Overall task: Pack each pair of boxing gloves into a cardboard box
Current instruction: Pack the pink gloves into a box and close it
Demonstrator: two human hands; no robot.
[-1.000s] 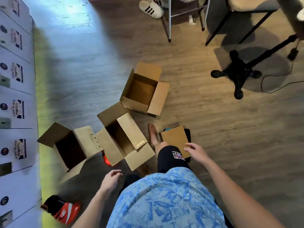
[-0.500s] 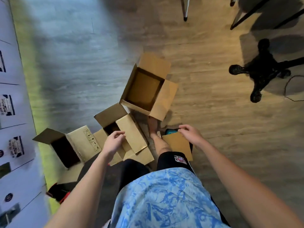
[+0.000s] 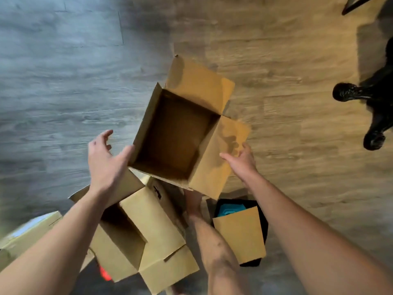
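Observation:
An empty open cardboard box (image 3: 212,173) stands on the floor in the middle of the view, flaps spread. My left hand (image 3: 106,165) is at its near left corner, fingers spread, thumb against the box edge. At the box's right flap, my right hand (image 3: 241,163) has its thumb lying on the flap and its fingers straight. A second open box (image 3: 153,222) sits under my left forearm. A black and teal glove (image 3: 228,209) lies half hidden under a cardboard piece (image 3: 240,233) near my right forearm. A sliver of red glove (image 3: 105,275) shows below the second box.
A third box (image 3: 27,235) lies at the far left edge. My bare leg and foot (image 3: 194,205) stretch between the boxes. A black chair base (image 3: 372,116) with castors stands at the right. Wooden floor lies beyond the boxes.
Both hands have moved forward from the near box and the cardboard piece to the sides of the far empty box. My head has leaned in closer.

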